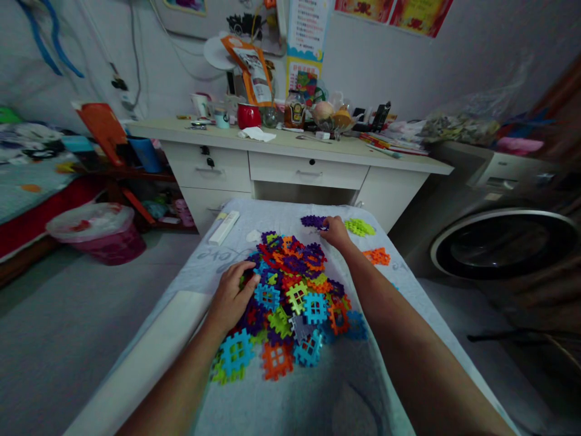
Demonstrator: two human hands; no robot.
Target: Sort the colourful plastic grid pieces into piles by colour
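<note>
A heap of plastic interlocking building pieces (276,324), notched squares in purple, blue, green, orange and red, lies on the cloth-covered table. My left hand (233,293) rests against the heap's left side, thumb and fingers apart around its edge. Farther back, my right hand (334,233) has its fingers closed at a small purple group of pieces (313,221), pinching a purple building piece mostly hidden by the fingers. To the right of that hand lies a group of light green pieces (360,227). Orange pieces (377,256) sit nearer, just beyond my right forearm.
A white narrow box (224,228) lies at the table's back left. Behind stands a white desk (213,169) holding jars, a red cup (249,115) and papers. A washing machine (499,212) is at right, a pink bin (97,233) at left.
</note>
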